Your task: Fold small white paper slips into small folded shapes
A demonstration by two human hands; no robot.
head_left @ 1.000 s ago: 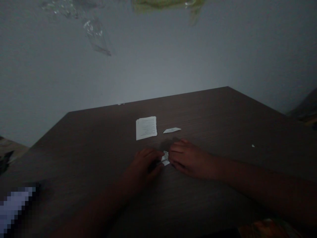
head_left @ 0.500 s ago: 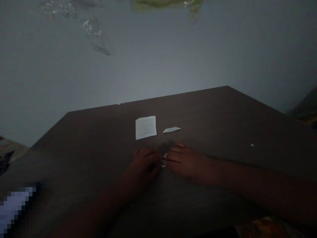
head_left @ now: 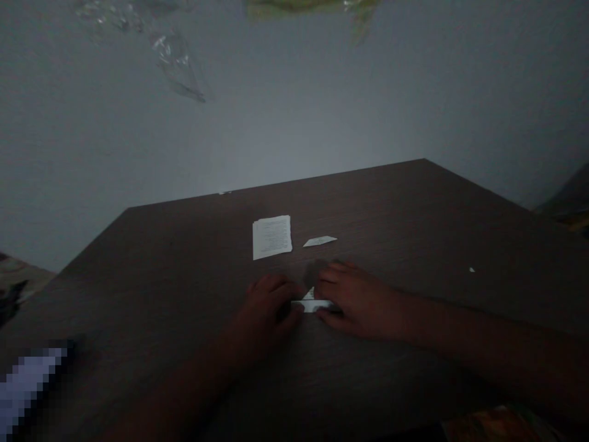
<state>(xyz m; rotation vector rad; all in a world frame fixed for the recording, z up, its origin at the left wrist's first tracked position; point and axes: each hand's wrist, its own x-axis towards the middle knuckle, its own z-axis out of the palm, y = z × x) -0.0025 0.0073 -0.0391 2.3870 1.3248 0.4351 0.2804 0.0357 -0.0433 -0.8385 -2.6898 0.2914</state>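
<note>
A small folded piece of white paper (head_left: 311, 306) lies on the table between my two hands, with a pointed printed flap standing out on its far side. My left hand (head_left: 271, 304) pinches its left end between thumb and fingers. At the right end, the thumb and bent fingers of my right hand (head_left: 352, 301) close on it. Beyond the hands lies a stack of square printed paper sheets (head_left: 272, 237). To the right of the stack is a folded paper strip with slanted ends (head_left: 320, 241).
The brown wooden table (head_left: 184, 245) meets a pale wall (head_left: 294, 110) at its far edge. A tiny paper scrap (head_left: 472, 270) lies at the right. At the lower left is a dark-edged, pixelated object (head_left: 32, 380). Clear plastic (head_left: 177, 64) hangs on the wall.
My right hand has shifted slightly right and its thumb has come out to the near side. More of the folded paper now shows, its near edge forming a straight band.
</note>
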